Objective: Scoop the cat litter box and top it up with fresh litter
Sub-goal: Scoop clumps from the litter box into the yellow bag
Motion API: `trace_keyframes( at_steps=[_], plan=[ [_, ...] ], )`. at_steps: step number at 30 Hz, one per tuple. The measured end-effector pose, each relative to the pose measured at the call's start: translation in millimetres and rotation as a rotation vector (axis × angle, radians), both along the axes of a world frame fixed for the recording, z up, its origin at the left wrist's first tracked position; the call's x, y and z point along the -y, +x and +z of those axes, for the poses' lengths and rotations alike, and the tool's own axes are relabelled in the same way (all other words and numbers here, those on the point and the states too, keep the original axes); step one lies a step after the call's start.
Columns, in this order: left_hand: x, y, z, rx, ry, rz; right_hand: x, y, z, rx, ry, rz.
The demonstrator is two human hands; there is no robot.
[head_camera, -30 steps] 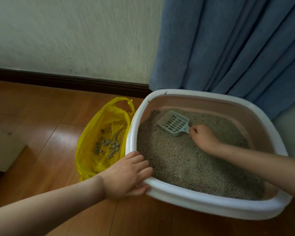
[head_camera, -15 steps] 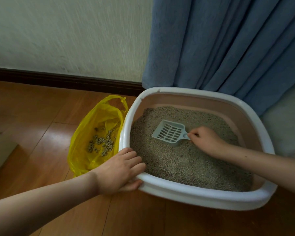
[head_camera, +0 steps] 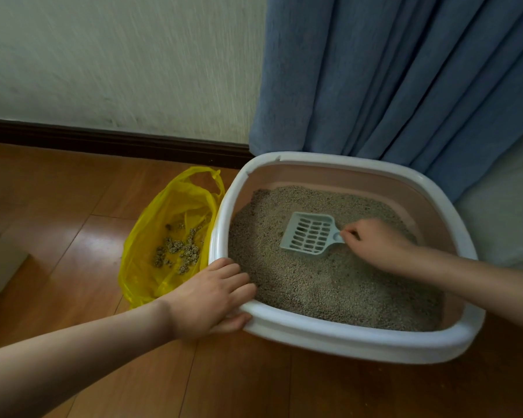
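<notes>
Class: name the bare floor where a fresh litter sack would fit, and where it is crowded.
Free: wood floor between baseboard and yellow bag; floor strip in front of litter box. Crowded: bag touches box; left hand grips its rim, right hand holds scoop.

white-rimmed litter box with pinkish inner walls, sitting on the wood floor, filled with grey-brown granular litter. pale blue slotted scoop lying on the litter, handle toward the right. open yellow plastic bag just left of the box, holding scooped clumps.
</notes>
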State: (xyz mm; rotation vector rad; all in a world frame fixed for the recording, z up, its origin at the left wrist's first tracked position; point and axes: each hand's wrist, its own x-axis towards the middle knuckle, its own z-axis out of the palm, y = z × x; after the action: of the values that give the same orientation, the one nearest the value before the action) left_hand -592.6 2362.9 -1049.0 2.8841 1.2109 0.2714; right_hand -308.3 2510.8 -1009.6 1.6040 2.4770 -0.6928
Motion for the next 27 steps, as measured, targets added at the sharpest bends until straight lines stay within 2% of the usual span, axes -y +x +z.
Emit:
trace_keyframes(
  at_steps=[2, 8, 10, 15, 21, 27],
  plan=[
    [0, 0, 0, 0.000, -0.001, 0.000, -10, 3, 16, 0.149, 0.062, 0.110],
    [-1, 0, -1, 0.008, 0.004, -0.002, -48, 11, 47, 0.401, -0.005, 0.116],
    [-1, 0, -2, 0.007, 0.004, 0.000, -48, 8, 47, 0.403, 0.022, 0.119],
    [-1, 1, -1, 0.006, 0.008, 0.003, -53, -5, 39, 0.214, 0.035, 0.094],
    [0, 1, -1, -0.001, 0.009, 0.010, -70, -13, 26, 0.208, 0.066, 0.050],
    [-1, 1, -1, 0.011, 0.019, 0.004, -75, -17, 25, 0.341, 0.390, 0.180]
  ],
)
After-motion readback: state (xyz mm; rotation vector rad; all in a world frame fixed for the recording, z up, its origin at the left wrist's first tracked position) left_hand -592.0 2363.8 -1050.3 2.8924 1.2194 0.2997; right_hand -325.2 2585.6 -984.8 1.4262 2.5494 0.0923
